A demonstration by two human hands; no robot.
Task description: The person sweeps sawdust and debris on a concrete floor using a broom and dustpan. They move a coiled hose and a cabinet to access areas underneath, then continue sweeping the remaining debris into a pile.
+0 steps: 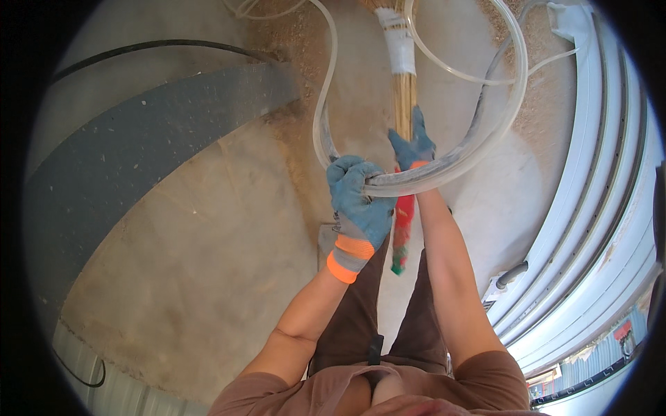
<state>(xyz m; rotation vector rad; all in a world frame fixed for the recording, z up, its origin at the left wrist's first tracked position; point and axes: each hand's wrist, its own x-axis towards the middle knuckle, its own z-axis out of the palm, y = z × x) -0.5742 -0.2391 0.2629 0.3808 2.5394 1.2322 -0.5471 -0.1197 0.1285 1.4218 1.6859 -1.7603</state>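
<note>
My left hand (359, 191), in a blue-grey work glove with an orange cuff, is closed around a bundle of clear hoses (479, 156). The bundle loops off to the right and up, and a darker line runs with it. My right hand (414, 144), gloved in blue as well, is on the handle of a straw broom (405, 97), the handle passing between thumb and fingers. White wrapping binds the broom near its head, whose tip the top edge cuts off. The handle's lower end is red and green and hangs near my left wrist. The hoses partly cover my right wrist.
A curved dark grey panel (159, 139) spans the left side, with a black cable (166, 43) beyond it. White ribbed metal panelling (583, 229) rises at the right. Brownish debris (544, 104) lies on the dusty concrete floor (208, 263).
</note>
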